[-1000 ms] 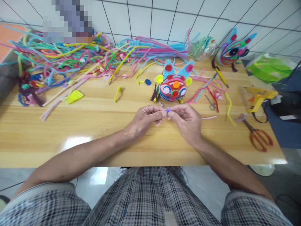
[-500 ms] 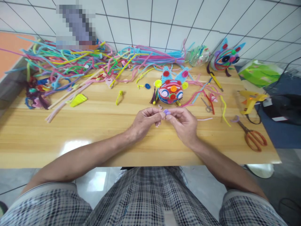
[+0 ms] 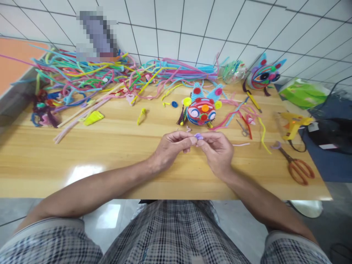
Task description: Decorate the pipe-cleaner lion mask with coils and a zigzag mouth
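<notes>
Head view: my left hand point(image 3: 172, 146) and right hand point(image 3: 217, 150) meet over the near middle of the worktop point(image 3: 115, 146), both pinching one small purple coil point(image 3: 198, 136) between thumbs and fingertips. In my judgement, winding it well needs a firm pinch and short turns. The mask point(image 3: 202, 108) lies just beyond; scissors point(image 3: 297, 167) well right.

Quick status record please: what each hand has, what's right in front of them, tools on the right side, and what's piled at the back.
left hand: pinching the purple coil by the fingertips
right hand: pinching the same coil from the other side
grip: both hands shut on the coil, held above the wooden table
just beyond hands: round pipe-cleaner figure
right side: orange-handled scissors, yellow glue gun
back left: pile of loose pipe cleaners
</notes>
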`<state>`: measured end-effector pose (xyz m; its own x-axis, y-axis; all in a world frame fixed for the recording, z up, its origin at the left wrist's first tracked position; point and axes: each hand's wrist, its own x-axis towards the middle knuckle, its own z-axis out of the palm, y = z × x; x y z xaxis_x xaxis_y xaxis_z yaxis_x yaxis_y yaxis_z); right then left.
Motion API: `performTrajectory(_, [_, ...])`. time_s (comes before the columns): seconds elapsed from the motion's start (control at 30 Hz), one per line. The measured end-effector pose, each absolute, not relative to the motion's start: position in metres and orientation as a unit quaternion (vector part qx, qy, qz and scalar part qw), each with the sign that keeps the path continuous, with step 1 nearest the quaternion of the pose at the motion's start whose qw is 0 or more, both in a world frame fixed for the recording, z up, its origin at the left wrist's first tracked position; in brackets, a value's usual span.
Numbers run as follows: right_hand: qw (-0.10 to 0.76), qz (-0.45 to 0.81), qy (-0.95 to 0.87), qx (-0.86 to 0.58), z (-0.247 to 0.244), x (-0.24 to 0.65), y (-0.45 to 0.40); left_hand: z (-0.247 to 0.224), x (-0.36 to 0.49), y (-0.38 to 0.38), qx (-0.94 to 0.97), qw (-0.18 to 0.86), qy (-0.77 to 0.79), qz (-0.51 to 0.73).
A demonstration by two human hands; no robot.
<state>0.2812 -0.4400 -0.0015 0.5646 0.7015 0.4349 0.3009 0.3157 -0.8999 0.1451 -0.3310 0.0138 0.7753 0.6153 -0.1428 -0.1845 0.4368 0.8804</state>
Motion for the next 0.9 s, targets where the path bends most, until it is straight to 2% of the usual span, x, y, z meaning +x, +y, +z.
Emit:
performTrajectory(0.5, [0.682,0.096,-0.486,-0.538,0.006,0.279,-0.450,0.042,0.136,-0.340,0.526,0.782,0.228,0.242])
performTrajectory(0.9, [0.650,0.112,-0.508,-0.554,-0.002,0.283,-0.448,0.035,0.136,-0.336,0.558,0.750,0.260,0.244])
